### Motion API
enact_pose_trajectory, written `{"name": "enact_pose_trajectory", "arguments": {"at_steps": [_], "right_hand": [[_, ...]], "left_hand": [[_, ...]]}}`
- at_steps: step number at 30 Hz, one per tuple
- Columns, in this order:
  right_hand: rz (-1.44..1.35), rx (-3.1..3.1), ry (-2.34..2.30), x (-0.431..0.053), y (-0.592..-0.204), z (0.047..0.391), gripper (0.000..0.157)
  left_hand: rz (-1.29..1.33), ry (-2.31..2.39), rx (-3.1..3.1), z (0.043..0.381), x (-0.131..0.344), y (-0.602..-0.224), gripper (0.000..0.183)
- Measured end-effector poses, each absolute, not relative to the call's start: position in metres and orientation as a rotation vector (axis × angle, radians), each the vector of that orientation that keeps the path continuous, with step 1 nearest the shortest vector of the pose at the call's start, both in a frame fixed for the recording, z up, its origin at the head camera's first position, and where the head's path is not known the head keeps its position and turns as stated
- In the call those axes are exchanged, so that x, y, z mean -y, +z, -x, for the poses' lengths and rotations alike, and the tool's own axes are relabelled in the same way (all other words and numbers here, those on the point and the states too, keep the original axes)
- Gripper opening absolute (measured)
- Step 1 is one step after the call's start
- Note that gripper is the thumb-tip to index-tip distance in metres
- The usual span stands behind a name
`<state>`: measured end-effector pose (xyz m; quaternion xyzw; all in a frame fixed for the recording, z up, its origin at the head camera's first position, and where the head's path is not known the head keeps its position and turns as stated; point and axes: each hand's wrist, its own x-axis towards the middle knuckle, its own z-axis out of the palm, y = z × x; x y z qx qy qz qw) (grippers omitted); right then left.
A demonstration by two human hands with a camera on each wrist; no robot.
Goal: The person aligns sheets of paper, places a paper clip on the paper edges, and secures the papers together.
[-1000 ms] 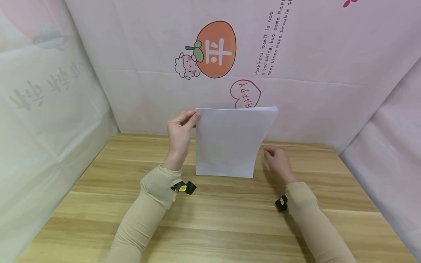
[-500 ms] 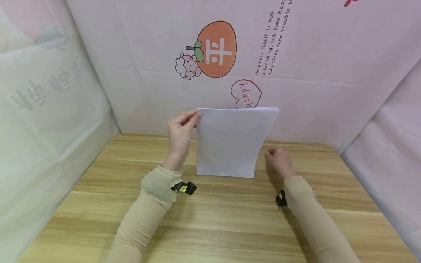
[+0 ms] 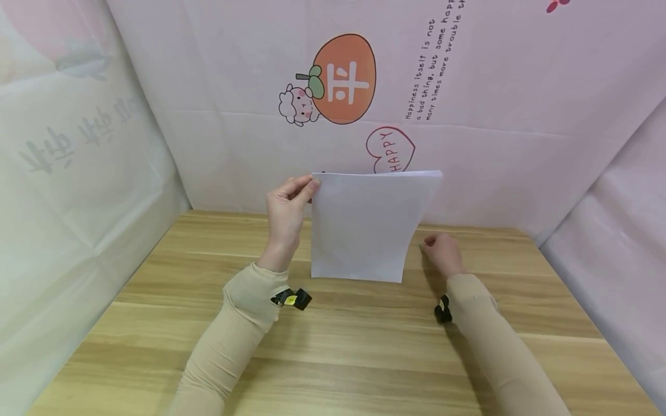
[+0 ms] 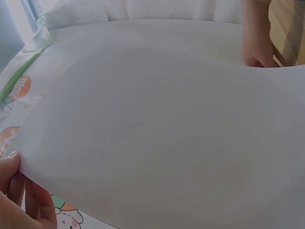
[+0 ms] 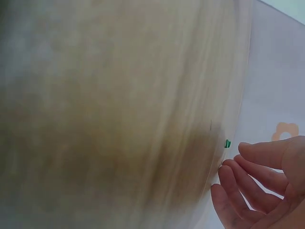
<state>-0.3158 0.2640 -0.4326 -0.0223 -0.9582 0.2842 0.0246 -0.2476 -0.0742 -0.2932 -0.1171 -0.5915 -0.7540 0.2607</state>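
Observation:
White paper [image 3: 364, 225] stands upright over the table in the head view, its right side bent back. More than one sheet edge shows at its upper right. My left hand [image 3: 286, 211] pinches its upper left corner between thumb and fingers. In the left wrist view the paper [image 4: 157, 124] fills most of the picture. To the right of the paper, low over the table, my right hand [image 3: 441, 251] has loosely bent fingers. A tiny green thing [image 5: 228, 143] lies just beyond its thumb tip in the right wrist view, apparently apart from the fingers; its kind is too small to tell.
The wood-grain table [image 3: 333, 346] runs up to a pale printed cloth wall [image 3: 234, 150] behind the paper. Cloth also hangs along the left and right sides. Each wrist carries a black camera, one under the left sleeve [image 3: 224, 335], one by the right sleeve [image 3: 499, 346].
My right hand has drawn slightly down and right, and the tiny green thing now shows at its fingertips, unseen one second ago. The left hand and the paper have hardly moved.

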Motion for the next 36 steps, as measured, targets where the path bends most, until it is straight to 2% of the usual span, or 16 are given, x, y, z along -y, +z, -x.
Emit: {"name": "enact_pose_trajectory", "arguments": {"at_steps": [36], "right_hand": [[0.113,3.009,0.875,-0.266,-0.438,0.335,0.023]], "left_hand": [[0.330,-2.054,1.583,0.249,0.076,-0.295,0.026]]}}
